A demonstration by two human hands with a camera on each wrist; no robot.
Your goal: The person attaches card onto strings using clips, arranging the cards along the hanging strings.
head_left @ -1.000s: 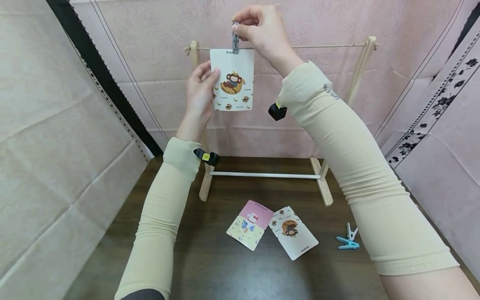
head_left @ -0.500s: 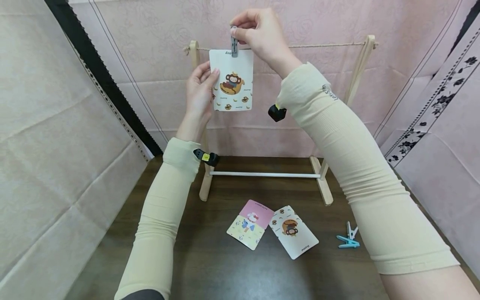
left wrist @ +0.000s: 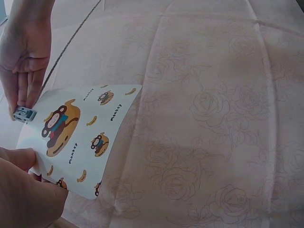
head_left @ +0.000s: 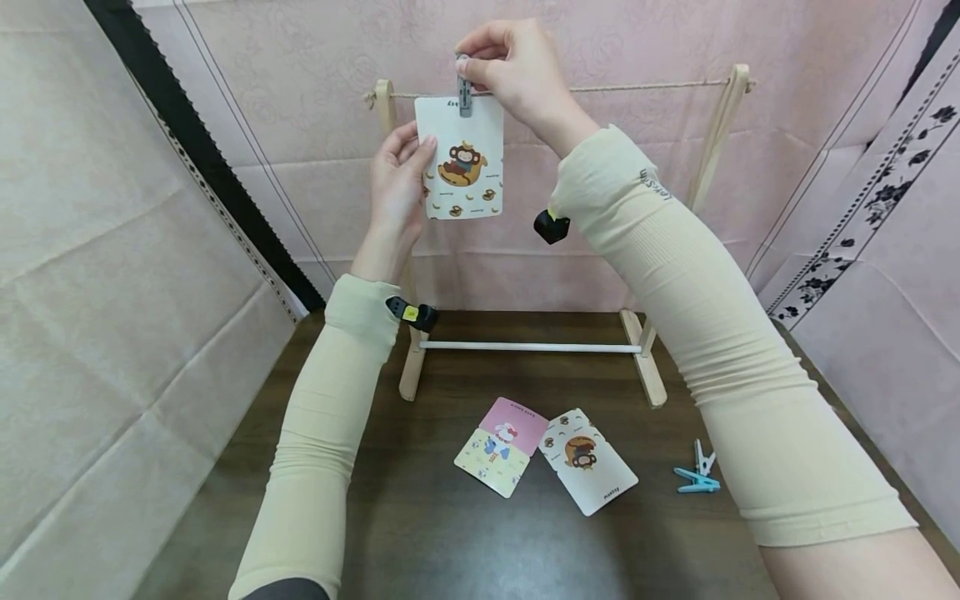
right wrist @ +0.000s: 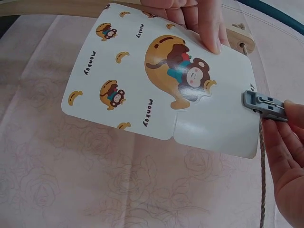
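Observation:
A white card with a monkey on a banana [head_left: 461,183] hangs upright at the left part of the rope [head_left: 637,87]. Its left edge is pinched between thumb and fingers of my left hand [head_left: 397,183]. My right hand [head_left: 521,75] pinches the handles of a grey clothespin [right wrist: 263,105], whose other end sits over the card's top edge at the rope. In the left wrist view the clothespin [left wrist: 23,114] lies at the card's edge beside the rope. The left fingers behind the card are mostly hidden.
The rope runs between two wooden posts of a stand [head_left: 716,142] with a white lower bar [head_left: 525,347]. On the dark table [head_left: 420,517] lie a pink-and-yellow card [head_left: 501,450], another monkey card [head_left: 600,475] and blue and grey clothespins [head_left: 697,475]. Pale cloth [head_left: 585,275] hangs behind.
The right hand and clothespin have come slightly down and left, with the pin lower over the card's top edge. My left hand keeps its grip on the card. The view has shifted a little.

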